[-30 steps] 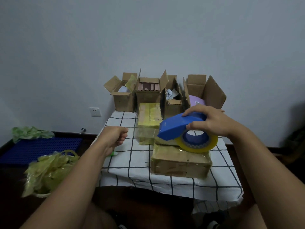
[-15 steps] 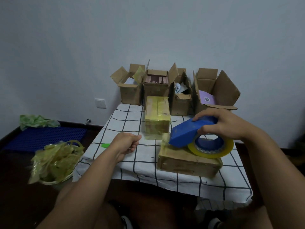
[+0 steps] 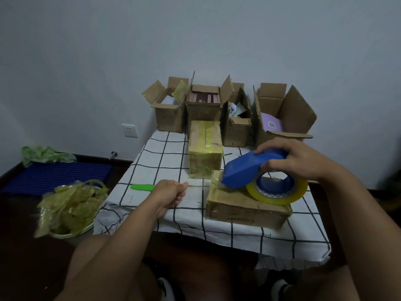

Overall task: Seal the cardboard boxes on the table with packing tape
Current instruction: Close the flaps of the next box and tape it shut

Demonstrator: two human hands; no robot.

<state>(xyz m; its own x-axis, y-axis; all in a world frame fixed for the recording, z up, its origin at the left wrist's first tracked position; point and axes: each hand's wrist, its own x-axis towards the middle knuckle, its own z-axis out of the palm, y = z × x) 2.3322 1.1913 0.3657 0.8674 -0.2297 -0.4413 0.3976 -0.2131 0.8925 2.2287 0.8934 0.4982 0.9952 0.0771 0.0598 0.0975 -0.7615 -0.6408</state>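
Green pen-like item (image 3: 142, 187): lies flat on the checked tablecloth (image 3: 160, 148), left of frame centre. Basket (image 3: 71, 232) at lower left holds crumpled yellowish film (image 3: 69, 205). Blue slatted mat (image 3: 54, 177) lies on the floor at far left, with crumpled green plastic (image 3: 44, 154) at its far edge. White wall socket (image 3: 129, 130) sits on the wall above.
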